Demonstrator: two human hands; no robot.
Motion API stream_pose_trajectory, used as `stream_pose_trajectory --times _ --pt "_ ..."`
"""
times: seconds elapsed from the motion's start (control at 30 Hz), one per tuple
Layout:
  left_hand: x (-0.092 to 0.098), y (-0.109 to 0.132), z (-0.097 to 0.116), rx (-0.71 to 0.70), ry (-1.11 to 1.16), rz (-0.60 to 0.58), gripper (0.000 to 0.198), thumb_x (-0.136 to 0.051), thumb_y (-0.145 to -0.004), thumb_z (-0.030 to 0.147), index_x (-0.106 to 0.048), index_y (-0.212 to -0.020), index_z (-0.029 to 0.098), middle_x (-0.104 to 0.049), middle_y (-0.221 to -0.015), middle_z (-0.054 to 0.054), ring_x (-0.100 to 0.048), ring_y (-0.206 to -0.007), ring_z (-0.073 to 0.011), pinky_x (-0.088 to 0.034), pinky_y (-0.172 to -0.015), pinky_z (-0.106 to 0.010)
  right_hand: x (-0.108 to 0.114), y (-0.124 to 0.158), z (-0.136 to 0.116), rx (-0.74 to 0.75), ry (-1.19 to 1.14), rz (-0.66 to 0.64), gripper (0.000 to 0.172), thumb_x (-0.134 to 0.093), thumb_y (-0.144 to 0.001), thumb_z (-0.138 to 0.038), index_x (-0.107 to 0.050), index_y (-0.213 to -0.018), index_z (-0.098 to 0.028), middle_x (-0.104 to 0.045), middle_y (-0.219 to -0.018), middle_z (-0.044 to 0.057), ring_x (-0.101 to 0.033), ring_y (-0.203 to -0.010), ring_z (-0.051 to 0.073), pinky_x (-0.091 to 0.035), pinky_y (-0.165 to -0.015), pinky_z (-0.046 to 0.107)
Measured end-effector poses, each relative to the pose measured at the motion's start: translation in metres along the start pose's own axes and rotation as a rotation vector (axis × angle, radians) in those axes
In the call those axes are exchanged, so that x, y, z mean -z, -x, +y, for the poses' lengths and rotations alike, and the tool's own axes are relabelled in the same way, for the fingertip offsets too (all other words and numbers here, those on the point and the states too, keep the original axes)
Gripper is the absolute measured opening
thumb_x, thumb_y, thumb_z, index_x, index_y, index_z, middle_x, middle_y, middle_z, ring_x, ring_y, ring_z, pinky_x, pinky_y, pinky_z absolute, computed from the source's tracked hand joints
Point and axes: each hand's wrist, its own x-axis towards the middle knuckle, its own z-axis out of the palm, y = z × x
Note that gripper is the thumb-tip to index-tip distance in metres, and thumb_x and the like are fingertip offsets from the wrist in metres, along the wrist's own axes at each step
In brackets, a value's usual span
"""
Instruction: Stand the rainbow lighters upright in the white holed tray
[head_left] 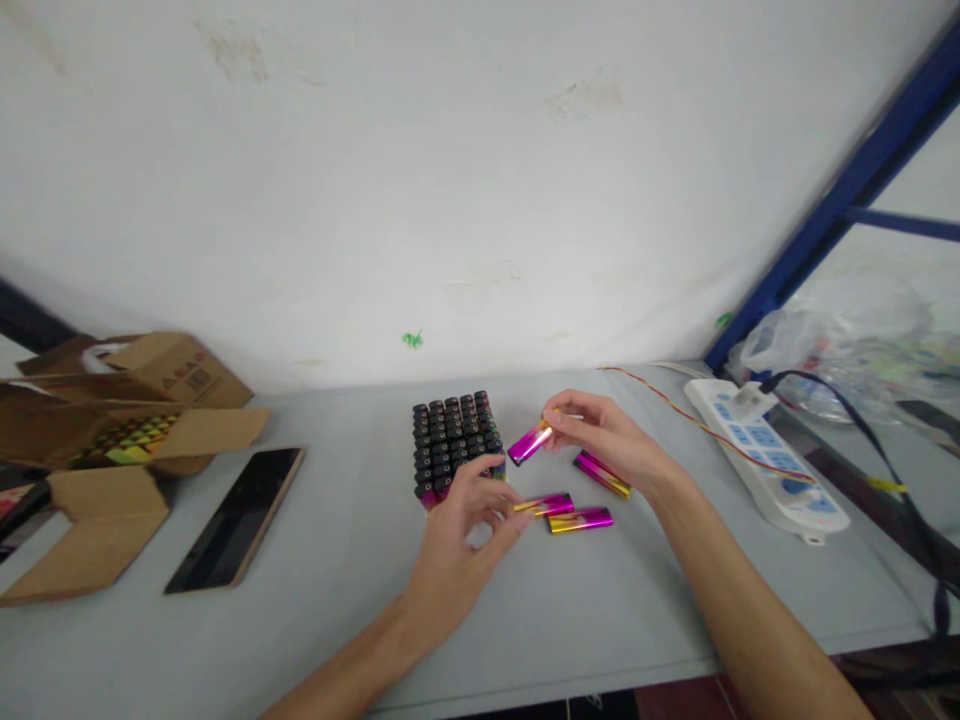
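Observation:
My right hand [596, 432] pinches a shiny purple-and-gold lighter case [529, 443] by its gold end, tilted above the table. Its dark lower end points toward a block of black-topped lighters [454, 440] standing upright in tight rows. In front of that block, my left hand [469, 525] is closed at thumb and fingers on the gold end of another such case [551, 504]. Just below it lies a third case [581, 520], flat on the table. A further case [602, 474] rests under my right wrist. My left fingers partly hide the block's near right corner.
A dark phone [236, 520] lies at the left, beside an open cardboard box [112, 490] holding yellow-topped items. To the right is a white power strip [765, 455] with a plug, a black cable and a red-yellow wire [675, 408]. Plastic bags [832, 345] lie beyond a blue post [817, 210].

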Motion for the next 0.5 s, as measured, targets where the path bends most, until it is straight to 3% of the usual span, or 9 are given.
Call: stream_pose_trajectory --times 0.1,0.2,0.3,0.4,0.5 --pt "0.002 -0.004 0.010 -0.054 0.161 0.097 0.053 -0.074 -0.093 0.037 -0.052 -0.139 0.025 -0.074 -0.103 -0.006 -0.071 -0.086 -0.0185 -0.057 -0.073 -0.030 -0.016 0.003 -0.001 -0.095 -0.170 -0.112 0.032 -0.088 -0.081 -0.043 -0.068 -0.091 -0.019 -0.077 -0.092 0.003 -0.075 -0.085 0.017 -0.061 -0.089 0.036" --pt "0.004 -0.012 0.022 -0.081 0.250 0.191 0.044 -0.070 -0.096 0.042 -0.060 -0.133 0.022 -0.069 -0.085 -0.002 -0.065 -0.070 -0.0149 -0.054 -0.065 -0.028 -0.031 0.006 0.002 -0.150 -0.258 -0.174 0.034 -0.090 -0.078 -0.040 -0.065 -0.088 -0.020 -0.078 -0.093 0.003 -0.077 -0.090 0.018 -0.061 -0.092 0.038" --pt "0.006 -0.022 0.033 -0.035 0.238 0.202 0.039 -0.068 -0.096 0.049 -0.070 -0.121 0.019 -0.058 -0.071 0.002 -0.053 -0.060 -0.0115 -0.048 -0.059 -0.025 -0.043 0.006 0.007 -0.119 -0.326 -0.183 0.033 -0.089 -0.080 -0.040 -0.063 -0.087 -0.021 -0.077 -0.091 0.001 -0.077 -0.087 0.018 -0.062 -0.087 0.036" --pt "0.010 -0.028 0.040 -0.107 0.073 0.249 0.040 -0.064 -0.097 0.056 -0.074 -0.095 0.017 -0.061 -0.086 -0.004 -0.057 -0.075 -0.0146 -0.049 -0.066 -0.026 -0.049 0.005 0.010 -0.053 -0.252 -0.202 0.032 -0.090 -0.079 -0.039 -0.064 -0.083 -0.020 -0.076 -0.088 0.001 -0.075 -0.083 0.016 -0.060 -0.084 0.032" --pt "0.015 -0.029 0.044 -0.187 -0.016 0.305 0.041 -0.057 -0.101 0.057 -0.069 -0.094 0.018 -0.063 -0.099 -0.006 -0.060 -0.090 -0.0175 -0.052 -0.080 -0.028 -0.045 0.002 0.010 -0.038 -0.099 -0.189 0.033 -0.086 -0.082 -0.047 -0.068 -0.089 -0.019 -0.076 -0.089 0.003 -0.074 -0.085 0.018 -0.060 -0.085 0.034"
